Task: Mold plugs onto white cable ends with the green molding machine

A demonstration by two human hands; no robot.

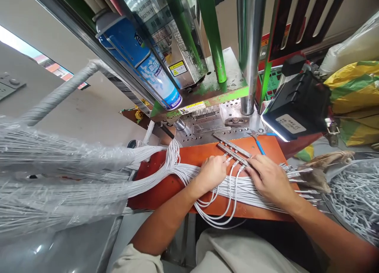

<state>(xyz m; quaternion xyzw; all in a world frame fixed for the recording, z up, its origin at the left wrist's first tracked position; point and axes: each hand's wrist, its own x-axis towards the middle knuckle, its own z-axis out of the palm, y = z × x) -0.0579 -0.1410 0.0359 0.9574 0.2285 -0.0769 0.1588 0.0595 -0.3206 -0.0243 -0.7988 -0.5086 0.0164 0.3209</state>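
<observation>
A slotted metal bar fixture (232, 152) lies slanted on the orange board (186, 154), with several white cables (236, 186) running into its near side. My left hand (213, 170) is closed at the fixture's left part, fingers pinched on a white cable at its edge. The fixture's right end is between the thumb and fingers of my right hand (269, 178). Beneath both hands a thick bundle of white cables (177, 168) crosses the board, its cut ends reaching past the right edge. Blue-handled pliers (260, 146) rest beyond my right hand.
A press with a metal bed (204, 125) and steel column (248, 48) stands ahead. A blue spray can (145, 64) hangs there. Plastic-wrapped cables (65, 170) fill the left. At right are a black work lamp (299, 99) and a tub of small white pieces (355, 190).
</observation>
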